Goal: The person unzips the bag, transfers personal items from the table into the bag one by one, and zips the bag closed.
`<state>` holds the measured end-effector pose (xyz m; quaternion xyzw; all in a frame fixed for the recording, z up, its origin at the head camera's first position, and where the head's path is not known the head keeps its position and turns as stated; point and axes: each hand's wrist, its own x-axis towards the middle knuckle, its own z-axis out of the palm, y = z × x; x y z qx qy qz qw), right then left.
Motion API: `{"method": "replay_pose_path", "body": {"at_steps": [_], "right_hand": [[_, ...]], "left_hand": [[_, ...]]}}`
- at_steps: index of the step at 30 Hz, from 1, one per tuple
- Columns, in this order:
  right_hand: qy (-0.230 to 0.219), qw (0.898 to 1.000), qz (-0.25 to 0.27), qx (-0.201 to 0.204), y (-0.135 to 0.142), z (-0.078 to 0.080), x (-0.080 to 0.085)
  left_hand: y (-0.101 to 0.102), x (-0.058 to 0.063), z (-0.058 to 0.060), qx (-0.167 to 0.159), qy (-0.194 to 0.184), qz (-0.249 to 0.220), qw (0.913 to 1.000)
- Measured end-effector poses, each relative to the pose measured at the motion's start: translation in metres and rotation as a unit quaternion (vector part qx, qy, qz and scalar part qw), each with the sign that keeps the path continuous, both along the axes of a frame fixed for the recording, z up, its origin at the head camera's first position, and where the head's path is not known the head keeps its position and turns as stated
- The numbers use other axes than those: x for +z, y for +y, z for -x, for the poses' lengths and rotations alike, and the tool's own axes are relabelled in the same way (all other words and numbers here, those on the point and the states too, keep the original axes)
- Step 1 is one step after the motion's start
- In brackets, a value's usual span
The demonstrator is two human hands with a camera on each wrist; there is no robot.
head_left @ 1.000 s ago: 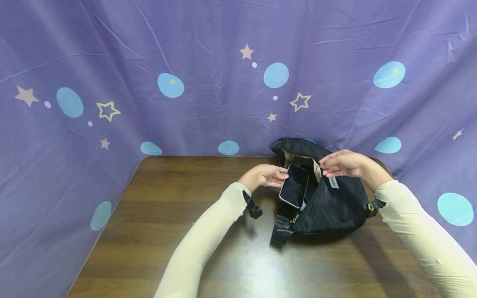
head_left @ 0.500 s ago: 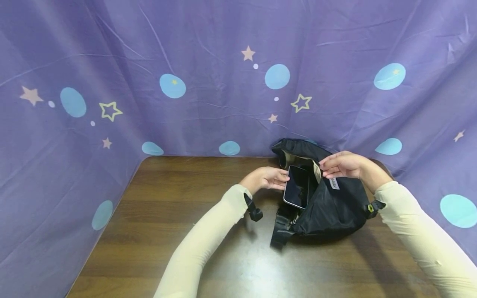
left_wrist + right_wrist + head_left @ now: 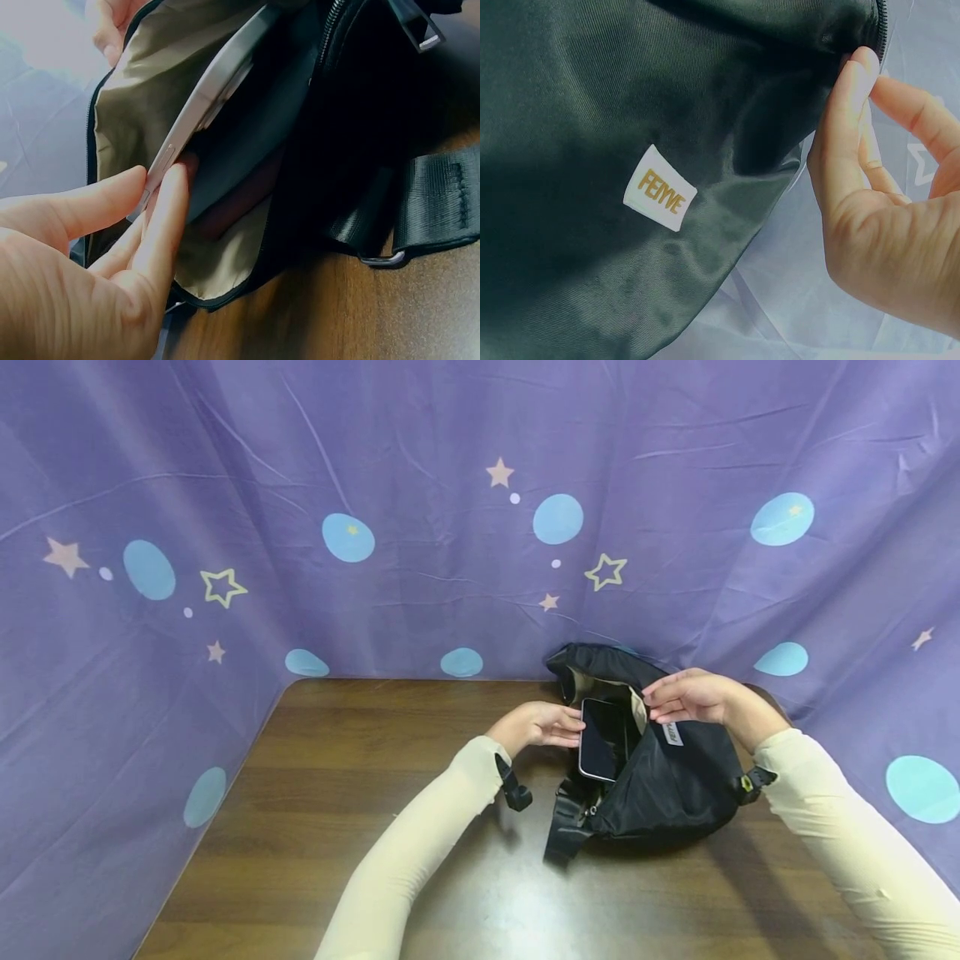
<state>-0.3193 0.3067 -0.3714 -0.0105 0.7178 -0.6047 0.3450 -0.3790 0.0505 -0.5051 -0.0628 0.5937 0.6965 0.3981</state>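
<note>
A smartphone [image 3: 602,739] with a dark screen and pale edge stands tilted in the mouth of a black bag [image 3: 675,785]. My left hand [image 3: 543,725] pinches the phone's edge between thumb and fingers, as the left wrist view shows at the phone's lower end [image 3: 161,165]. The bag's beige lining [image 3: 142,90] shows around it, and something dark and reddish [image 3: 240,195] lies deeper inside. With thumb and fingertips my right hand [image 3: 690,696] pinches the bag's zippered rim, holding that side up. A white label [image 3: 660,189] sits on the bag's outer face.
The bag's black strap [image 3: 566,835] lies on the brown wooden table [image 3: 337,793], left of its front corner. A purple patterned curtain [image 3: 420,485] hangs behind the table and on both sides, close to the bag's back.
The phone has shifted slightly right, further into the bag's opening, and turned more upright, with my left hand following. My right hand keeps its hold on the rim.
</note>
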Motion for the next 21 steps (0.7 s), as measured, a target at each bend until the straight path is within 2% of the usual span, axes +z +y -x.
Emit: {"method": "replay_pose_path", "body": {"at_steps": [1,2,3,5,6,9,12,14,15,16,19,21], "right_hand": [[0.000,1.000,0.000,0.000,0.000,0.000,0.000],[-0.001,1.000,0.001,0.000,0.000,0.000,0.000],[-0.001,1.000,0.001,0.000,0.000,0.001,0.000],[-0.002,1.000,0.001,0.000,0.000,0.001,0.000],[-0.002,1.000,0.001,0.001,0.000,0.001,0.000],[-0.003,1.000,0.000,0.002,0.000,0.001,0.000],[-0.002,1.000,-0.001,0.005,0.000,0.002,-0.001],[-0.002,1.000,-0.002,0.005,0.001,0.003,-0.002],[-0.001,1.000,-0.002,0.006,0.001,0.003,-0.002],[-0.001,1.000,-0.003,0.005,0.001,0.004,-0.002],[-0.001,1.000,-0.004,0.006,0.001,0.005,-0.002],[-0.002,1.000,-0.004,0.006,0.001,0.005,-0.002]], "left_hand": [[-0.004,0.027,-0.020,0.002,0.000,0.010,1.0000],[-0.005,0.045,-0.034,0.007,0.002,0.021,0.9998],[-0.007,0.054,-0.041,0.006,0.003,0.024,0.9997],[-0.008,0.059,-0.045,0.010,0.002,0.023,0.9997],[-0.007,0.057,-0.043,0.012,0.002,0.022,0.9997],[-0.004,0.043,-0.033,0.018,0.006,0.018,0.9997],[0.002,0.006,-0.004,0.017,-0.004,-0.004,0.9998],[0.008,-0.023,0.019,0.016,-0.009,-0.021,0.9996],[0.013,-0.031,0.024,0.023,-0.003,-0.015,0.9996],[0.017,-0.047,0.037,0.024,-0.008,-0.019,0.9995],[0.024,-0.071,0.056,0.027,-0.007,-0.021,0.9994],[0.027,-0.080,0.062,0.029,-0.012,-0.023,0.9993]]}}
